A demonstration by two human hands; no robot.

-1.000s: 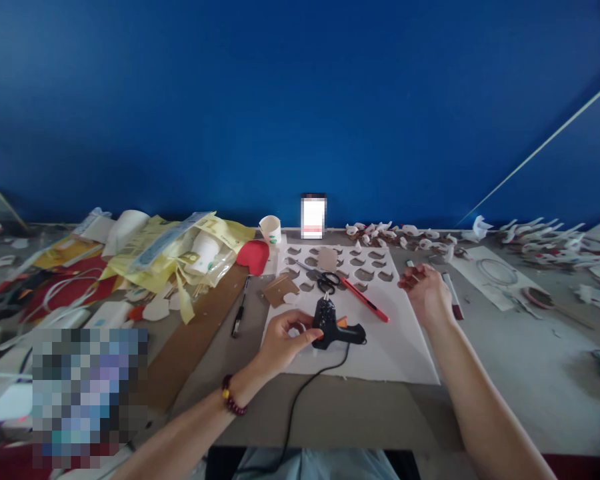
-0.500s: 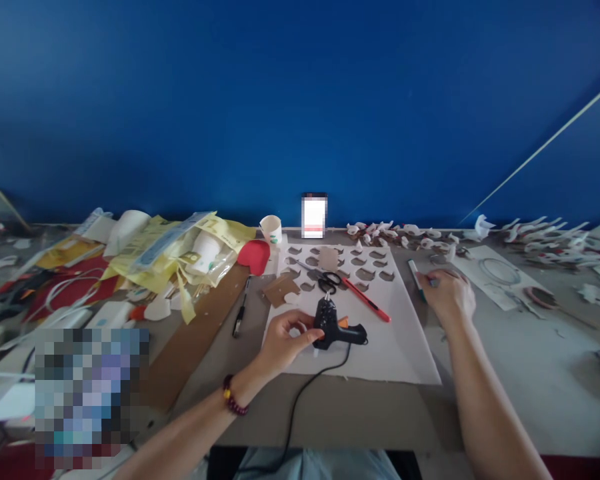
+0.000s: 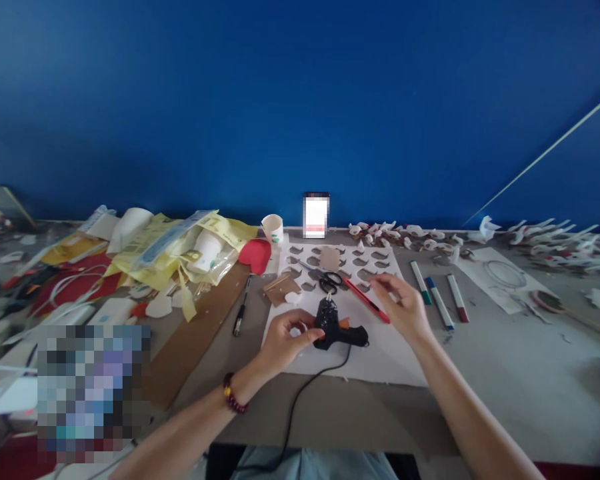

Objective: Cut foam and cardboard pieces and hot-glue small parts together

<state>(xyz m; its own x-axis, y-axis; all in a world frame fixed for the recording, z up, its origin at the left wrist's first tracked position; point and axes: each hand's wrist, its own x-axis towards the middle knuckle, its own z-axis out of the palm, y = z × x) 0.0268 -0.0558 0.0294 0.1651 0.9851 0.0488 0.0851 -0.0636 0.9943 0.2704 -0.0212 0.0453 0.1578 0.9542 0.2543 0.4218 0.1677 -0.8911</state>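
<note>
My left hand [image 3: 293,333] pinches the back end of a black glue gun [image 3: 337,328], which lies with its nozzle pointing away from me and its handle to the right. A black cord runs from it toward the table's front edge. My right hand [image 3: 403,303] hovers beside a red utility knife [image 3: 363,297], fingers partly spread and holding nothing I can see. Black-handled scissors [image 3: 330,281] lie just beyond the glue gun. Beneath these tools is a white sheet [image 3: 300,363] with several leaf-like cut-outs. Brown cardboard [image 3: 280,288] rests at its left.
Three markers, green [image 3: 421,283], blue [image 3: 441,303] and red [image 3: 459,298], lie at right. A black pen [image 3: 243,307], red piece [image 3: 255,256] and paper cup [image 3: 273,228] stand left of the sheet. Yellow packaging [image 3: 155,250] crowds the left; white cut pieces [image 3: 380,232] line the wall.
My right hand has moved left from the markers to beside the utility knife, uncovering the markers. My left hand stays on the glue gun.
</note>
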